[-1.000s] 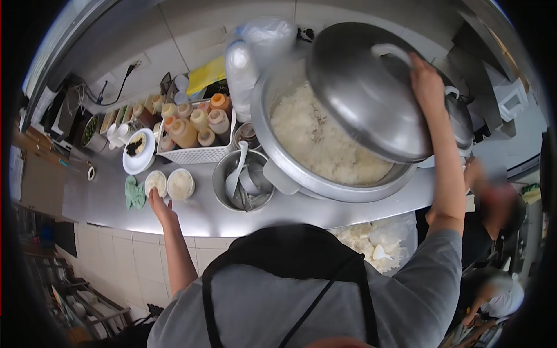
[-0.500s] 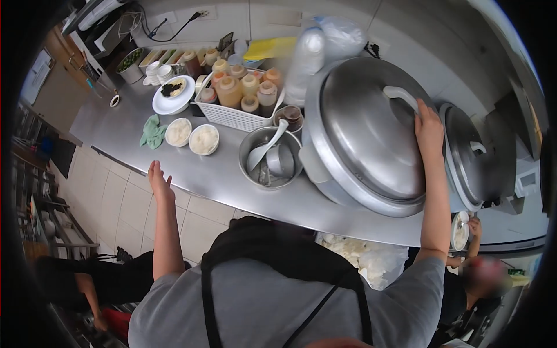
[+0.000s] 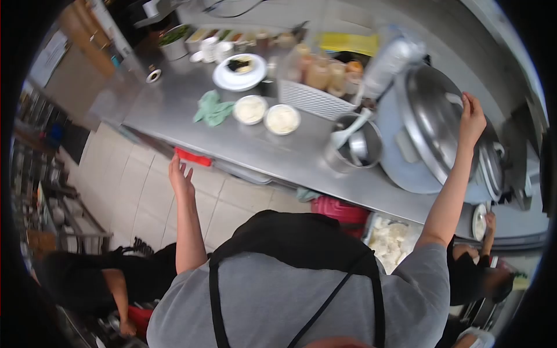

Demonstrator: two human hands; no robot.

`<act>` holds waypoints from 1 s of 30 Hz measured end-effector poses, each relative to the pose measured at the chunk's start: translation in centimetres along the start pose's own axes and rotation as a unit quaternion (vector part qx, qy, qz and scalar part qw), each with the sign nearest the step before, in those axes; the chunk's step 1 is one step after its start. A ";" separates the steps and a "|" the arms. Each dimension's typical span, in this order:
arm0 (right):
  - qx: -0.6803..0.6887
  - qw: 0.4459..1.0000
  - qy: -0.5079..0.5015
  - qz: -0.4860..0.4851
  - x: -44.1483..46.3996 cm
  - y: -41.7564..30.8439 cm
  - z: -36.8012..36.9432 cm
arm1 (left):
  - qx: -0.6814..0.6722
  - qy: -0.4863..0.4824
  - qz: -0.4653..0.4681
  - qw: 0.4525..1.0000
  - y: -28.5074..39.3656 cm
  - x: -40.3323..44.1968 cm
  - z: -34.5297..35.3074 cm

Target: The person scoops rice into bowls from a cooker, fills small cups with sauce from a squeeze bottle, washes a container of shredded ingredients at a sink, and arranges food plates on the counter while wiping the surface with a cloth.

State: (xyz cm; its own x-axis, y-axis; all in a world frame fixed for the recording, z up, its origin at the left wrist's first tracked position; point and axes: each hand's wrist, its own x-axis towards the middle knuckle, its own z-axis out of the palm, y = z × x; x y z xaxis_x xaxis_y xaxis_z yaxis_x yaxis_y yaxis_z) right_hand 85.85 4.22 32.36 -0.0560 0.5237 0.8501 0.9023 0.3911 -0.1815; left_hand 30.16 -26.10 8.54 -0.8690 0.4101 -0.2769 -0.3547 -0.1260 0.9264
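Fingers (image 3: 466,104) of the right hand (image 3: 474,123) bent and fairly narrow, right at the end of the pale handle (image 3: 454,99) on top of the lid (image 3: 430,104); through the blur, cannot tell whether gripping, touching or just apart. Left hand (image 3: 182,182) empty, fingers loosely spread, out past the near edge of the table (image 3: 232,142), with a bright red strip (image 3: 194,158) close to the fingertips in this view; contact there uncertain.

Lid toward the right end of the table, domed, grey and metallic, over the big pot (image 3: 406,174). Seems stiff, broad and probably heavy, likely to swing or slide when held off centre. Looks smooth, so perhaps slippery if wet; hardly fragile. Best taken by the handle, fingers wrapped well under the bar, thumb closing over. Less wise to pinch by the edge: smooth, possibly hot, little to hook.

Left of the pot, a steel pan (image 3: 342,162) with a white scoop (image 3: 350,131) leaning in it. Farther left, a white basket (image 3: 316,103) of bottles (image 3: 318,74), then two bowls (image 3: 282,133) of what looks like rice (image 3: 250,108), side by side, and a crumpled green cloth (image 3: 213,108), probably soft and light.
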 end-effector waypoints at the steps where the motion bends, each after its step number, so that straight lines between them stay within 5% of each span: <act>1: 0.100 0.995 -0.003 0.006 -1.2 -4.4 1.3 | -0.005 0.010 0.005 1.000 0.6 0.7 -2.2; 5: 0.285 0.952 -0.112 -0.027 -7.4 -21.0 8.1 | -0.006 0.072 0.019 0.997 3.5 3.0 -10.2; 7: 0.352 0.893 -0.278 0.027 -11.3 -29.3 11.0 | -0.010 0.091 0.030 0.995 5.0 3.3 -13.4; 8: 0.387 0.869 -0.290 -0.107 -15.9 -35.5 15.3 | -0.023 0.105 0.050 0.993 6.1 4.5 -15.3; 10: 0.378 0.824 -0.399 -0.141 -22.6 -40.2 23.8 | -0.045 0.111 0.076 0.990 6.7 5.4 -16.4; 11: 0.300 0.803 -0.489 -0.159 -21.2 -44.1 21.6 | -0.039 0.105 0.068 0.991 6.9 5.7 -16.1; 13: 0.292 0.789 -0.480 -0.248 -21.9 -47.5 24.7 | -0.012 0.067 0.061 0.996 7.7 6.6 -14.6; 21: 0.191 0.851 -0.451 -0.189 -26.0 -54.5 40.4 | 0.142 -0.154 0.010 0.978 6.7 11.1 -5.9; 23: 0.193 0.834 -0.462 -0.231 -26.9 -57.1 41.9 | 0.148 -0.171 -0.043 0.973 5.9 12.5 -4.3; 27: 0.318 0.785 -0.508 -0.158 -28.2 -61.3 39.6 | 0.163 -0.194 -0.126 0.959 3.5 17.2 -4.1; 30: 0.527 0.676 -0.501 -0.118 -27.8 -61.8 36.8 | 0.156 -0.190 -0.129 0.961 4.5 19.6 -3.6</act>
State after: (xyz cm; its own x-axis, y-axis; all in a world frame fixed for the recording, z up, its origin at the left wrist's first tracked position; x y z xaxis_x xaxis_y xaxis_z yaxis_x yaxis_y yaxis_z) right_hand 15.91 -6.63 1.70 -0.8834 0.3957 0.2510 0.0409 0.5986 -0.8000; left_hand 10.27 -21.84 6.37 -0.5560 0.6992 -0.4494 -0.3685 0.2773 0.8873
